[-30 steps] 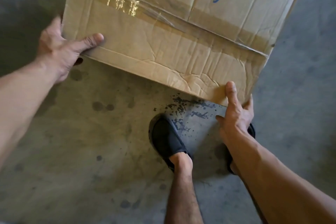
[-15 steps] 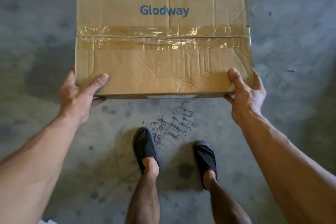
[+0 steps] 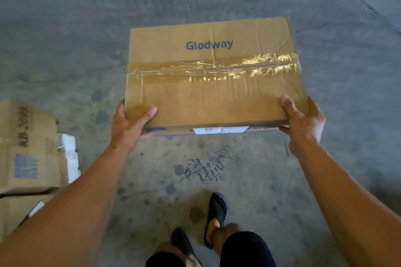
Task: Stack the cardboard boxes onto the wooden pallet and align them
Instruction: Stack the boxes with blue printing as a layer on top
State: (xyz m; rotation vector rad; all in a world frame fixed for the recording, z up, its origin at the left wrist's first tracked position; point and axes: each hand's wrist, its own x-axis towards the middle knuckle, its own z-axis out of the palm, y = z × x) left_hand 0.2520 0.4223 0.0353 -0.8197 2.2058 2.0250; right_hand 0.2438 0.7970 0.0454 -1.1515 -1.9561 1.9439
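Cardboard box (image 3: 212, 84), printed "Glodway", was held clear of the concrete floor (image 3: 86, 28), level, with the taped seam (image 3: 217, 69) uppermost. The left hand (image 3: 128, 128) gripped the near left corner, thumb on top and fingers curled beneath. The right hand (image 3: 303, 123) gripped the near right corner the same way. Change over the last second: the box went from tilted and close to the body to squared up, then level and held further out. The feet went from planted side by side to mid-stride (one black shoe (image 3: 217, 208) ahead of the other). Two worn boxes (image 3: 26, 147) with white foam (image 3: 69, 158) had entered view at the left edge, well apart from the carried box. Wooden pallet not in view. Judgement: lift complete, carry under way; placement and alignment not yet begun.
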